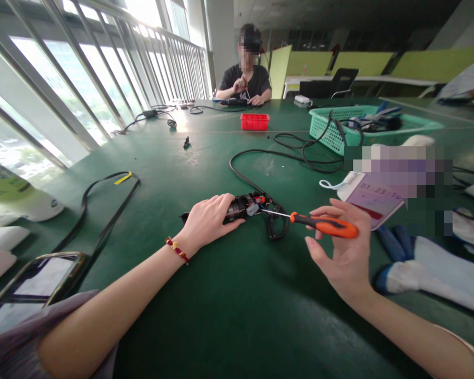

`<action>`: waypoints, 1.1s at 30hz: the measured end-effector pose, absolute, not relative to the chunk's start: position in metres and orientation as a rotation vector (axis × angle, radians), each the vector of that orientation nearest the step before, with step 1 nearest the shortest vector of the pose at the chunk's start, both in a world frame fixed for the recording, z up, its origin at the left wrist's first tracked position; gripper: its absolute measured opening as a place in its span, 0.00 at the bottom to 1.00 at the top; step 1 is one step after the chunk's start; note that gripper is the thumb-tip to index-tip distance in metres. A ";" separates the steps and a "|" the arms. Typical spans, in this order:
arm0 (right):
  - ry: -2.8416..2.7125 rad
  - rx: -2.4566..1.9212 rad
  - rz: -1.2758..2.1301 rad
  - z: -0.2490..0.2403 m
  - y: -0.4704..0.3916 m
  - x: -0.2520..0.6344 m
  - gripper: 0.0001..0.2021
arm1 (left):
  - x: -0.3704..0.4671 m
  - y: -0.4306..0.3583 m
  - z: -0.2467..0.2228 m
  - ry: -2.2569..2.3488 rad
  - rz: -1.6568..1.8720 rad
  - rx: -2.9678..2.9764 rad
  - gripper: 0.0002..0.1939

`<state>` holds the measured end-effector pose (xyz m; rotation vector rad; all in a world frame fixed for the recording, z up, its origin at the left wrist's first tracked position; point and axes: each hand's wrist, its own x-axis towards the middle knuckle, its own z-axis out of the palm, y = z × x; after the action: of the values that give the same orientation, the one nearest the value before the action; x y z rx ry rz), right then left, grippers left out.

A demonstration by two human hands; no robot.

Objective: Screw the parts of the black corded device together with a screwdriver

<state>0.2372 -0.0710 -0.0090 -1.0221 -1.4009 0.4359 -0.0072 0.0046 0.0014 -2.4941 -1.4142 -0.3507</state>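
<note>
My left hand (210,218) lies wrapped over a black power tool body (237,208) on the green table, pressing it down. The tool's right end is exposed, with a grey part, an orange part and small wires showing. In my right hand (345,252) is an orange and black screwdriver (327,225), its handle held between fingers and palm with the thumb apart. The screwdriver's thin shaft points left, and its tip meets the exposed end; what it touches exactly is too small to tell. A black cord (260,152) runs from the tool toward the back right.
A green basket (327,129) of parts stands back right, a red bin (255,122) at centre back. Right are a phone (373,202) and gloves (438,266); left, a black strap (110,226) and a cup (19,192). Another person (245,73) works across the table.
</note>
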 end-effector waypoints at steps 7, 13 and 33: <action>-1.439 -1.168 0.543 -0.006 -0.075 0.237 0.12 | -0.007 0.004 0.002 -1.419 -0.356 -2.496 0.22; -1.404 -1.155 0.595 -0.008 -0.073 0.237 0.15 | -0.006 0.004 0.002 -1.421 -0.349 -2.492 0.22; -1.453 -1.162 0.581 -0.009 -0.076 0.236 0.12 | -0.005 0.003 0.004 -1.495 -0.319 -2.523 0.23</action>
<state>0.2356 -0.0758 -0.0088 -1.1622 -1.4530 0.5811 -0.0055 0.0031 0.0038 -2.5232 -1.4952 -0.3190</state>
